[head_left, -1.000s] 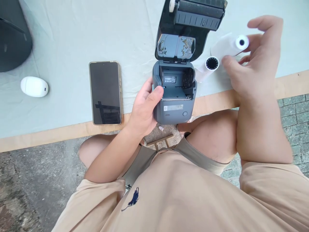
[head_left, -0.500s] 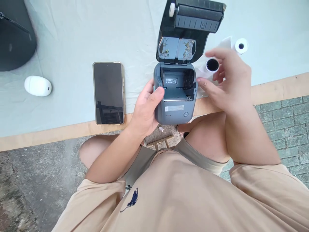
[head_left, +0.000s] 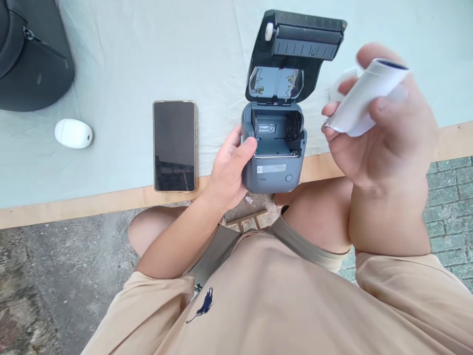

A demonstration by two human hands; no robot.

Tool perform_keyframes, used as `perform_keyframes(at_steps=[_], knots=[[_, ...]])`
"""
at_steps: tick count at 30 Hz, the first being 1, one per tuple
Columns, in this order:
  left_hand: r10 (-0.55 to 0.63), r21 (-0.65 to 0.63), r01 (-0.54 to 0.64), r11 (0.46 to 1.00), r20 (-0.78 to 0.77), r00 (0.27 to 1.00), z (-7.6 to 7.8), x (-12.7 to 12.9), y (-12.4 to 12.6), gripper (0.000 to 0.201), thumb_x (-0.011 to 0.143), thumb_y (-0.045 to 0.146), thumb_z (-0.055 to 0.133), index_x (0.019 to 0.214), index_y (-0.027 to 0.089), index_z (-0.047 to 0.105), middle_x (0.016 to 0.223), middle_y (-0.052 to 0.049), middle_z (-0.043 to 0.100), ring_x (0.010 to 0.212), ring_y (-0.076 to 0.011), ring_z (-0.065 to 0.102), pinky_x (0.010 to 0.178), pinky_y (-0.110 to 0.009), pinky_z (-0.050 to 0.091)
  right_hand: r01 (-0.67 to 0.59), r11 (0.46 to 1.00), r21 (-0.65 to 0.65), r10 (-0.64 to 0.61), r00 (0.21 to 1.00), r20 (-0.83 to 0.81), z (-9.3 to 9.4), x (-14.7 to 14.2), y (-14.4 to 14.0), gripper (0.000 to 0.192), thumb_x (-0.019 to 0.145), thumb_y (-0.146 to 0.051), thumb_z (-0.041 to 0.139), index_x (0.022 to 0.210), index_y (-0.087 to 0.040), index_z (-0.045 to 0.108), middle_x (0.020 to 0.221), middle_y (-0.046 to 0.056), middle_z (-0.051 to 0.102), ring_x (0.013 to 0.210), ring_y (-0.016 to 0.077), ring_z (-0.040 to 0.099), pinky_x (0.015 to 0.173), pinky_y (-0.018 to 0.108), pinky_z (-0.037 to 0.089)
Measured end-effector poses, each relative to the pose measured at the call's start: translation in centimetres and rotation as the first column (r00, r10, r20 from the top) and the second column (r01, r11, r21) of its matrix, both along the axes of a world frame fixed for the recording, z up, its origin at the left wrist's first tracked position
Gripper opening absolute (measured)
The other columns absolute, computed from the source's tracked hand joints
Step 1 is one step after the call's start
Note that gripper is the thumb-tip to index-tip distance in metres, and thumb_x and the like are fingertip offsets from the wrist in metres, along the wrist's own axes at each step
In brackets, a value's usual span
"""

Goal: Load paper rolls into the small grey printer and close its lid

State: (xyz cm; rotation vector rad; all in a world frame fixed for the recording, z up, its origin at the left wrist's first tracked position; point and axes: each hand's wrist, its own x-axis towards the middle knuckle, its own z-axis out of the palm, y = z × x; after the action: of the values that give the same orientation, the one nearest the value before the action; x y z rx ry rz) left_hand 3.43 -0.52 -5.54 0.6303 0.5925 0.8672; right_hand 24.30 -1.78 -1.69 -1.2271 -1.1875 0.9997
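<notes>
A dark grey label printer (head_left: 275, 172) stands at the table's near edge, its black lid (head_left: 295, 54) swung up and back. The paper compartment inside shows no roll. My left hand (head_left: 231, 170) is closed around the printer's left side, thumb on the top rim. To the right of the printer, my right hand (head_left: 388, 118) grips a white paper roll (head_left: 365, 98), tilted, with its dark hollow core facing up and right. Another white piece (head_left: 345, 84), partly hidden behind the right hand and the roll, lies on the table.
A smartphone (head_left: 175, 145) lies screen-up left of the printer. Farther left are a white rounded case (head_left: 74, 133) and a black zippered bag (head_left: 33, 59). A pale cloth (head_left: 121, 59) covers the table, whose bare wooden edge (head_left: 121, 196) runs above my legs.
My right hand has picked up the paper roll from beside the printer and moved it up and to the right. My left hand keeps its hold on the printer. The view has shifted slightly.
</notes>
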Motion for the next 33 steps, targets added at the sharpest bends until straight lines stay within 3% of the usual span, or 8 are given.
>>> perform_keyframes(at_steps=[3,5,11,15,20,28,31,33], knots=[[-0.002,0.020,0.002,1.000,-0.008,1.000,-0.1,0.0,-0.1,0.036,0.095,0.044,0.060,0.122,0.021,0.055,0.130,-0.007,0.068,0.126,-0.0269,0.064,0.096,-0.036,0.062,0.015,0.954,0.301,-0.093,0.964,0.247,-0.5,-1.5,-0.7,0.052,0.085,-0.036,0.067,0.134,-0.047,0.055,0.139,-0.007,0.053,0.097,0.0117,0.064,0.080,0.030,0.059],[0.000,0.032,0.000,0.999,-0.008,1.000,-0.2,0.1,-0.2,0.037,0.094,0.043,0.062,0.123,0.022,0.054,0.133,-0.007,0.066,0.128,-0.0266,0.063,0.098,-0.035,0.061,-0.063,0.918,0.392,-0.115,0.903,0.414,-0.7,-2.2,-0.9,0.058,0.081,-0.029,0.072,0.134,-0.046,0.054,0.127,-0.004,0.059,0.100,0.0155,0.062,0.084,0.034,0.058],[0.002,0.030,-0.001,1.000,-0.037,0.999,0.0,0.1,-0.3,0.041,0.091,0.041,0.066,0.126,0.023,0.054,0.137,-0.004,0.062,0.136,-0.0249,0.056,0.104,-0.032,0.057,-0.180,0.931,0.316,-0.110,0.689,0.717,-0.4,-2.9,0.1,0.025,0.079,-0.013,0.069,0.094,-0.029,0.057,0.098,-0.003,0.069,0.094,0.0179,0.067,0.079,0.038,0.055],[-0.006,0.009,0.006,1.000,-0.049,0.999,0.3,0.1,-0.2,0.040,0.091,0.042,0.065,0.125,0.024,0.053,0.136,-0.005,0.063,0.130,-0.0240,0.060,0.101,-0.032,0.058,-0.206,0.922,0.328,-0.118,0.656,0.746,-0.3,-3.0,0.2,0.015,0.083,-0.018,0.066,0.090,-0.027,0.057,0.110,-0.003,0.071,0.100,0.0203,0.069,0.081,0.042,0.055],[-0.005,-0.010,0.005,1.000,-0.034,0.999,0.2,0.0,-0.1,0.037,0.090,0.046,0.064,0.118,0.023,0.055,0.120,-0.006,0.070,0.116,-0.0251,0.069,0.092,-0.035,0.061,-0.208,0.852,0.481,-0.266,0.620,0.739,-0.8,-3.5,-0.3,0.012,0.084,-0.021,0.064,0.091,-0.031,0.060,0.088,-0.004,0.068,0.081,0.0173,0.064,0.074,0.039,0.049],[-0.033,0.050,0.035,0.998,-0.039,0.999,0.0,-0.5,-0.1,0.038,0.087,0.043,0.069,0.116,0.025,0.054,0.107,-0.003,0.071,0.095,-0.0191,0.071,0.074,-0.027,0.059,-0.427,0.785,0.449,-0.092,0.636,0.766,-1.6,-3.2,-0.3,0.019,0.090,-0.049,0.056,0.093,-0.033,0.065,0.079,-0.007,0.070,0.087,0.0153,0.069,0.077,0.038,0.047],[-0.047,0.075,0.051,0.996,-0.056,0.997,-0.2,-0.7,-0.1,0.042,0.083,0.033,0.074,0.118,0.025,0.053,0.103,-0.003,0.071,0.092,-0.0192,0.071,0.077,-0.029,0.059,-0.253,0.818,0.516,-0.155,0.768,0.621,-1.0,-2.9,-0.5,0.019,0.088,-0.045,0.056,0.096,-0.035,0.069,0.086,-0.004,0.069,0.091,0.0165,0.067,0.083,0.040,0.052],[-0.064,0.086,0.071,0.994,-0.083,0.994,-0.2,-0.7,-0.2,0.047,0.080,0.034,0.077,0.119,0.026,0.054,0.105,-0.004,0.071,0.096,-0.0220,0.071,0.079,-0.031,0.060,-0.045,0.912,0.407,-0.178,0.852,0.492,-0.4,-2.9,-0.7,0.028,0.085,-0.037,0.061,0.113,-0.039,0.066,0.119,-0.003,0.062,0.118,0.0192,0.059,0.101,0.041,0.051]])
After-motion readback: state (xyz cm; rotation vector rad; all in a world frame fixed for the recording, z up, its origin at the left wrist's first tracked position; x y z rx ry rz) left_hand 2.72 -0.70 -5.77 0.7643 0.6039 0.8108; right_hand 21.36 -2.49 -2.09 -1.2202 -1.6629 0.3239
